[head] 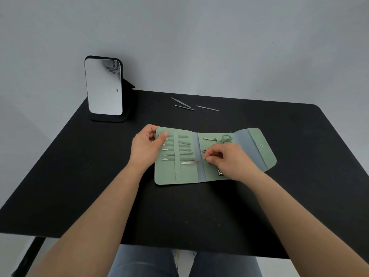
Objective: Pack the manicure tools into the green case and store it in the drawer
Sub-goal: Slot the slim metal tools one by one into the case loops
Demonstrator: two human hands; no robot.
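Note:
The green case (185, 177) lies unfolded on the black table (79, 176), its snap flap (259, 145) spread to the right. Several slim tools sit under the vertical strap (176, 154) in its left panel. My left hand (146, 148) grips the case's upper left corner, thumb on top. My right hand (227, 159) pinches the end of a thin metal tool (189, 162) that lies across the case's fold. Small scissors (224, 138) sit in the right panel. Three loose tools lie behind the case: tweezers (180, 102), a thin stick (184, 107) and another stick (207, 108).
A standing mirror (104, 86) on a black base is at the table's back left corner. A grey wall rises behind the table. My legs in jeans (143, 262) show below the front edge. No drawer is in view.

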